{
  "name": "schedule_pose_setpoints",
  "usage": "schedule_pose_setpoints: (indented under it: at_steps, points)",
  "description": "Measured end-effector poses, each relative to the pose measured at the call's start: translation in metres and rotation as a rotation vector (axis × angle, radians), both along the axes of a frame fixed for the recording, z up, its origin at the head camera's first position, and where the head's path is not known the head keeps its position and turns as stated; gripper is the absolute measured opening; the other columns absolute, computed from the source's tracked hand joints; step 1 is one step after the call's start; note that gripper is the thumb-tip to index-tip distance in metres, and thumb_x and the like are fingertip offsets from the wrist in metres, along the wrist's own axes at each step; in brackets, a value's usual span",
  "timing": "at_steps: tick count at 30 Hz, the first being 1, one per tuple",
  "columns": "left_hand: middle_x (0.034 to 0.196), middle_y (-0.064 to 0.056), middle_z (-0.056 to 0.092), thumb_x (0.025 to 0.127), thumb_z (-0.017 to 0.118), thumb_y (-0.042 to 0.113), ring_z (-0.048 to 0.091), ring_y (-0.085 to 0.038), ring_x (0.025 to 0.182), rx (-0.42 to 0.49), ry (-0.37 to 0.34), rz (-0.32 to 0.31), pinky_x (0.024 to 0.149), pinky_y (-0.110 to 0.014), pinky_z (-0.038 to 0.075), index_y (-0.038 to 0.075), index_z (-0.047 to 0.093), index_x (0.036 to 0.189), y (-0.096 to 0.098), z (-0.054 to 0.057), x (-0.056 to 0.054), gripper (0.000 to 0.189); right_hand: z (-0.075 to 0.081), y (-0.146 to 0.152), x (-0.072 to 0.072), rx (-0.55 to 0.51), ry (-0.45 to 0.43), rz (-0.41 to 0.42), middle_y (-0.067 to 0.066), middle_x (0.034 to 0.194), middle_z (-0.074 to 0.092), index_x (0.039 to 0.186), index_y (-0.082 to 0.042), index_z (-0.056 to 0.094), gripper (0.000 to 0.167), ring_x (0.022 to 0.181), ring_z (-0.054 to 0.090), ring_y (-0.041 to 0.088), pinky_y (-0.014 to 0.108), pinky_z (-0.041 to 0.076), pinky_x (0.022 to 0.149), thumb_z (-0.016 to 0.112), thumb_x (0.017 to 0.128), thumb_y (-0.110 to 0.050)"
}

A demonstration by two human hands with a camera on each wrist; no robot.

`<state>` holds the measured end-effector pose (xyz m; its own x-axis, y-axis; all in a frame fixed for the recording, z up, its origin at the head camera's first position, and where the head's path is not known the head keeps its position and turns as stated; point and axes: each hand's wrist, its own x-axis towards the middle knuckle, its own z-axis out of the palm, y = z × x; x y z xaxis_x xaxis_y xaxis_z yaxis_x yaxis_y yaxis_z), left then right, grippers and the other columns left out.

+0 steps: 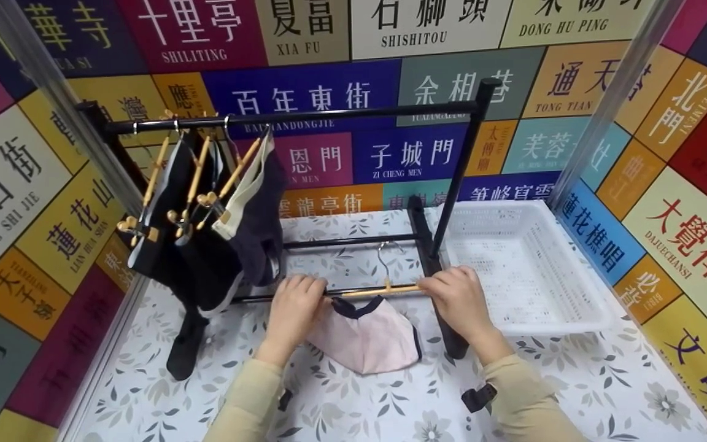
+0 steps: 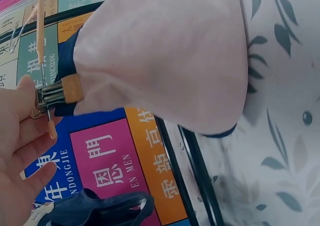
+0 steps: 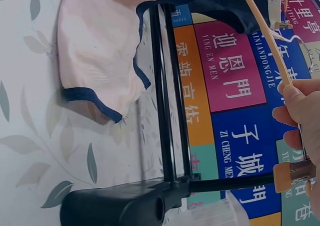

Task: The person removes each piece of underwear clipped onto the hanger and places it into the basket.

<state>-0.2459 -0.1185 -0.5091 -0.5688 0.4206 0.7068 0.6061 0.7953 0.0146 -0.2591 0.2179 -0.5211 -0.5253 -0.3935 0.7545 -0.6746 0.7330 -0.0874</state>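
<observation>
A wooden clip hanger (image 1: pixel 353 293) with a metal hook is held level by both hands. My left hand (image 1: pixel 295 310) grips its left end, thumb and fingers at the metal clip (image 2: pixel 52 94). That clip bites one corner of a pale pink pair of underpants (image 1: pixel 369 344) with navy trim, which hangs down from it. My right hand (image 1: pixel 461 304) pinches the right end of the wooden bar (image 3: pixel 270 40), near the other clip (image 3: pixel 292 177); no cloth shows in that clip. The pink cloth's other side hangs loose in the right wrist view.
A black rack (image 1: pixel 353 115) stands behind the hands. Dark garments (image 1: pixel 255 233) and black socks (image 1: pixel 185 344) hang from clip hangers on its left part. A white plastic basket (image 1: pixel 580 294) sits at the right. Printed panels (image 1: pixel 415 153) enclose the floral-covered table (image 1: pixel 341 411).
</observation>
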Motion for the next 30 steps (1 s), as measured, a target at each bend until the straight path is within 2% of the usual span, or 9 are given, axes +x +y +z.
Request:
schedule_pose_setpoints:
  at_steps: [6,15,24,30]
  points:
    - [0.097,-0.012,0.069,0.079,0.08,0.016,0.062,-0.03,0.092,0.039,-0.021,0.028,0.079,-0.043,0.05,0.004,0.063,0.105,0.004,-0.009,0.001,0.033,-0.006,-0.001,0.0,-0.018,0.006,0.004,-0.001,0.083,0.069,0.093,-0.016,0.075,0.007,0.077,0.061,0.025,0.046,0.041,0.081,0.072,0.088,-0.018]
    - [0.097,-0.01,0.069,0.078,0.081,0.017,0.062,-0.03,0.09,0.078,-0.053,0.058,0.079,-0.044,0.05,0.007,0.064,0.104,0.008,-0.009,0.005,0.033,-0.01,0.001,0.0,-0.018,-0.004,0.003,-0.001,0.084,0.07,0.093,-0.016,0.075,0.008,0.077,0.061,0.025,0.047,0.042,0.082,0.076,0.084,-0.016]
    - [0.092,-0.007,0.07,0.078,0.08,0.008,0.06,-0.027,0.082,0.152,-0.045,0.031,0.072,-0.04,0.051,0.006,0.066,0.101,0.011,0.005,0.005,0.028,0.004,0.001,0.0,-0.042,0.0,0.007,-0.001,0.087,0.071,0.094,-0.017,0.075,0.011,0.08,0.063,0.025,0.048,0.042,0.083,0.076,0.084,-0.013]
    - [0.088,-0.008,0.069,0.076,0.079,0.002,0.06,-0.027,0.079,0.207,-0.008,-0.004,0.071,-0.04,0.052,0.005,0.066,0.095,0.013,0.015,0.003,0.023,0.013,0.001,0.0,-0.046,-0.003,0.01,-0.001,0.088,0.071,0.096,-0.016,0.075,0.011,0.08,0.062,0.025,0.048,0.042,0.084,0.075,0.085,-0.014]
